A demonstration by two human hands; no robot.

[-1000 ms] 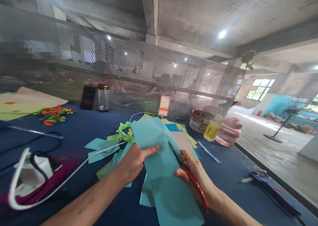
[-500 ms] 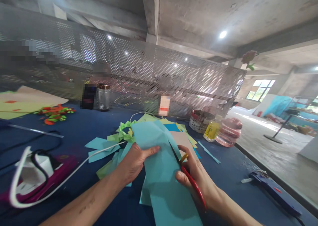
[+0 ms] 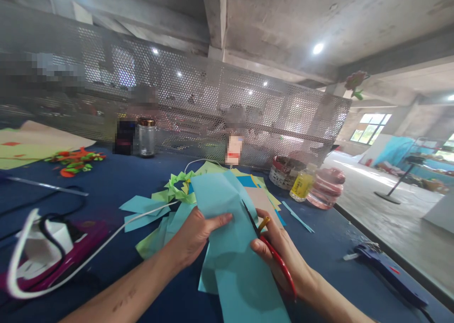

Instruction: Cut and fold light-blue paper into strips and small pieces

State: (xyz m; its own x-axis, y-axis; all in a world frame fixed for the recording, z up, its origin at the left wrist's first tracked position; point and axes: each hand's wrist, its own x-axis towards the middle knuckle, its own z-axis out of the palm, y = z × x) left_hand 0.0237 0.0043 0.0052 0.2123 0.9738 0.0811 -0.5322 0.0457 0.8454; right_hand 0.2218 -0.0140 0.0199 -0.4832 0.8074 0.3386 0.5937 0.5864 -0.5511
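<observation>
My left hand (image 3: 204, 231) pinches a long light-blue sheet of paper (image 3: 237, 261), thumb on top and the other fingers beneath. The sheet runs from the middle of the table down past the lower edge of view. Red-handled scissors (image 3: 280, 259) are gripped in my right hand (image 3: 275, 240), their dark blades at a cut along the right part of the sheet. A narrow strip curls away right of the blades. Below the left hand lie more light-blue paper pieces (image 3: 142, 205), and behind it a ring of folded green paper (image 3: 177, 186).
On the left are a magenta iron (image 3: 67, 247) with a white cord and a pile of orange and green pieces (image 3: 76, 160). A glass jar (image 3: 146, 137), a yellow-labelled bottle (image 3: 302, 186), a pink container (image 3: 326, 188) and a blue power strip (image 3: 393, 271) stand or lie around. A perforated screen (image 3: 198, 100) rises behind.
The left hand and the paper have shifted slightly to the right. The scissors remain at the cut, with little other movement.
</observation>
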